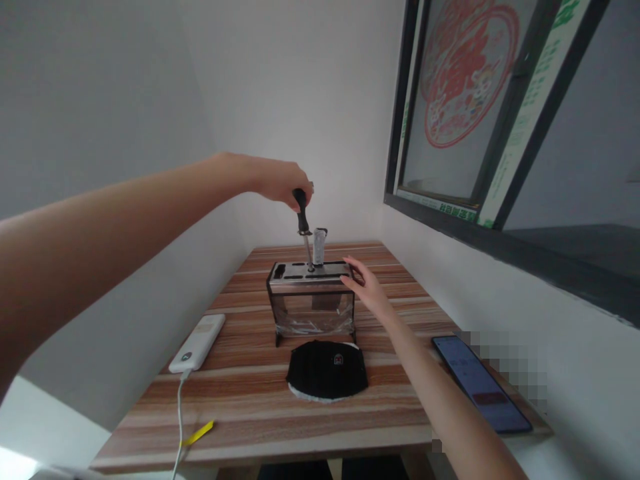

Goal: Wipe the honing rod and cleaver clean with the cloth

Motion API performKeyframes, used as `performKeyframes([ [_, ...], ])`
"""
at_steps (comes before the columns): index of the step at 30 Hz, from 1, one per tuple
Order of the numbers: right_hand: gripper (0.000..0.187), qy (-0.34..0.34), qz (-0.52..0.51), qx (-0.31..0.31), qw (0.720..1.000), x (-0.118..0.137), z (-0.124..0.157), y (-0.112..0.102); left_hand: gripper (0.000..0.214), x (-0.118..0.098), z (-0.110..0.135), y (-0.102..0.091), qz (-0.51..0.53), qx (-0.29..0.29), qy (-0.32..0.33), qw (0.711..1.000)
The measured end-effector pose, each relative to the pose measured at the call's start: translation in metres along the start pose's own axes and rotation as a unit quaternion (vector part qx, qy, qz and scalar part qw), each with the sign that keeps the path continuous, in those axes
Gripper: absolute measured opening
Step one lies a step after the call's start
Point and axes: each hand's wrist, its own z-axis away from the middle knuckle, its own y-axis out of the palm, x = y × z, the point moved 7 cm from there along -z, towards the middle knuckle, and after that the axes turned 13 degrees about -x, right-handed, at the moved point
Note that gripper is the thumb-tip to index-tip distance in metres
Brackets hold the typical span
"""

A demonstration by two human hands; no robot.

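My left hand [293, 187] is closed around the black handle of a honing steel [303, 213], which points downward. Its metal rod meets a round hole in the top of a knife block [313, 287] with a slotted silver top, clear sides and dark feet. How deep the rod goes I cannot tell. Just behind it, a pale grey, wrapped-looking handle [319, 247] stands upright at the block's top. At the right end of the block, my right hand [364, 280] grips the top edge between thumb and fingers. A black pad with a small logo [327, 370] lies in front.
On the left of the wood-grain table [250, 417] lies a white power bank [197, 343] with a white cable [180, 413]. Near the front edge is a yellow strip [200, 433]. A phone [480, 383] lies by the right wall, below a dark-framed window [460, 100].
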Motion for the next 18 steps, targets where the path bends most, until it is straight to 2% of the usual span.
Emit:
performKeyframes([
  [2, 0.049, 0.001, -0.003, 0.003, 1.000, -0.001, 0.000, 0.000, 0.034, 0.005, 0.001, -0.012, 0.010, -0.005, -0.022, 1.000],
  [6, 0.049, -0.005, 0.002, 0.006, 1.000, -0.001, 0.001, -0.002, 0.022, 0.008, 0.009, -0.042, -0.043, -0.014, -0.040, 0.998],
  [9, 0.048, -0.019, 0.013, -0.002, 1.000, 0.000, 0.001, -0.007, 0.037, 0.003, 0.020, -0.069, -0.109, -0.037, -0.038, 0.993],
  [12, 0.050, -0.027, 0.014, -0.017, 0.999, -0.001, 0.002, -0.014, 0.041, 0.004, 0.036, -0.097, -0.157, -0.063, -0.092, 0.981],
  [15, 0.051, -0.013, 0.011, -0.047, 0.999, -0.005, 0.008, -0.026, 0.035, 0.018, 0.056, -0.121, -0.185, -0.096, -0.153, 0.966],
  [18, 0.047, 0.020, 0.005, -0.089, 0.996, -0.010, 0.025, -0.042, 0.030, 0.045, 0.084, -0.133, -0.193, -0.138, -0.171, 0.956],
])
